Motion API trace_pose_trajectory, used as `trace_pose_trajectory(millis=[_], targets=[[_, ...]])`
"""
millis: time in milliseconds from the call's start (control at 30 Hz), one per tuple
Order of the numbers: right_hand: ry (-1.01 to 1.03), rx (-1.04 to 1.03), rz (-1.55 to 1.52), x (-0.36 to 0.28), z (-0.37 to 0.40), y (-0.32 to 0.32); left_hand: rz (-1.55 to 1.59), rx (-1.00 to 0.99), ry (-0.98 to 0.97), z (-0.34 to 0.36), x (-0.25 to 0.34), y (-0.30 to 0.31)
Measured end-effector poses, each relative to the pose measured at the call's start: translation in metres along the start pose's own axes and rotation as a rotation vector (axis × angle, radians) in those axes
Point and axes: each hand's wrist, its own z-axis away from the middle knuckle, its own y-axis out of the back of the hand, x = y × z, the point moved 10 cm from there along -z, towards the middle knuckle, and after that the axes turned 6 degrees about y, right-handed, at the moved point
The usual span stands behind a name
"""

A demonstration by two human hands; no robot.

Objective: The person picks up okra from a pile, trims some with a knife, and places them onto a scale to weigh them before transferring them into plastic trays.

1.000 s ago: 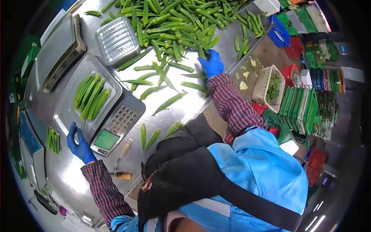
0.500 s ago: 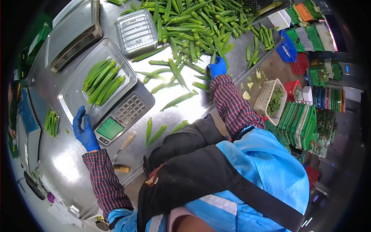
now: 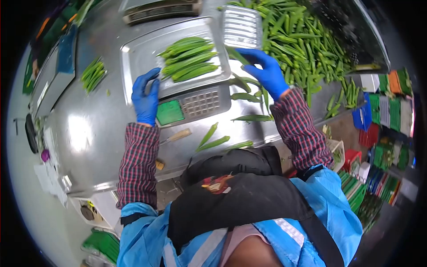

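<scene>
My left hand [image 3: 146, 97], in a blue glove, rests by the near left edge of the weighing scale's tray [image 3: 133, 62], fingers apart and holding nothing. On the tray lies a bunch of green okra [image 3: 189, 60] on clear plastic. My right hand [image 3: 265, 71], also blue-gloved, is just right of the tray, its fingers closed on an okra pod [image 3: 237, 55]. The scale's keypad and lit green display [image 3: 169, 112] face me. A stack of clear plastic trays [image 3: 241, 26] stands behind my right hand.
A large okra pile [image 3: 302, 49] covers the back right, with loose pods near my right hand. A wooden-handled tool [image 3: 179, 135] lies in front of the scale. More okra [image 3: 93, 75] sits at left. Another scale [image 3: 162, 11] stands behind; crates [image 3: 362, 113] are at far right.
The view has turned and shifted. My right hand has moved from the loose okra to beside the scale tray, carrying a pod. My left hand stays near the tray's edge.
</scene>
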Motion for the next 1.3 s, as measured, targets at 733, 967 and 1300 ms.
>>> trace_pose_trajectory(millis=[733,967,1300], targets=[[-0.009,0.295,0.056,0.016,-0.005,0.064,0.128,0.086,0.115,0.034,-0.024,0.059],[-0.182,0.220,0.057,0.033,-0.004,0.046,0.196,0.006,0.183,0.021,-0.026,0.045],[-0.174,-0.105,0.992,0.072,-0.084,-0.046,0.296,-0.144,0.497,-0.030,-0.110,-0.038]])
